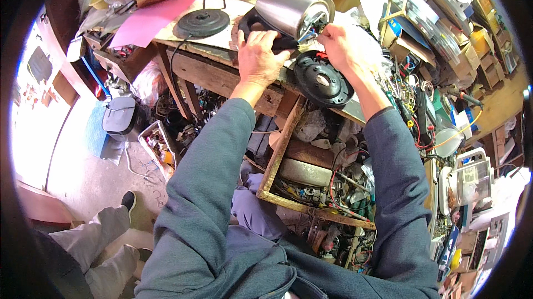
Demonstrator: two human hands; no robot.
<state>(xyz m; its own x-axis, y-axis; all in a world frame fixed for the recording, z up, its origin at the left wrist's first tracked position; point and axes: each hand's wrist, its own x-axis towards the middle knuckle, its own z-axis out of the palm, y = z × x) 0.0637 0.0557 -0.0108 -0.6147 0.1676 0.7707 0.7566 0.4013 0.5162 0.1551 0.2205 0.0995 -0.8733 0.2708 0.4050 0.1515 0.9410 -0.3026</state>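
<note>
A shiny silver metal kettle body lies on its side on the wooden workbench, its open base facing right with coloured wires showing. My left hand presses on the black part under the kettle, steadying it. My right hand is at the kettle's open base, fingers pinched on the wires there. A round black base plate lies just below my right hand at the bench edge. Another black round disc with a cord lies to the left.
An open wooden drawer under the bench holds several metal parts and wires. Pink paper sheets and boxes crowd the back. Shelves with packages stand at right. Another person's legs are at lower left, beside a tray of parts.
</note>
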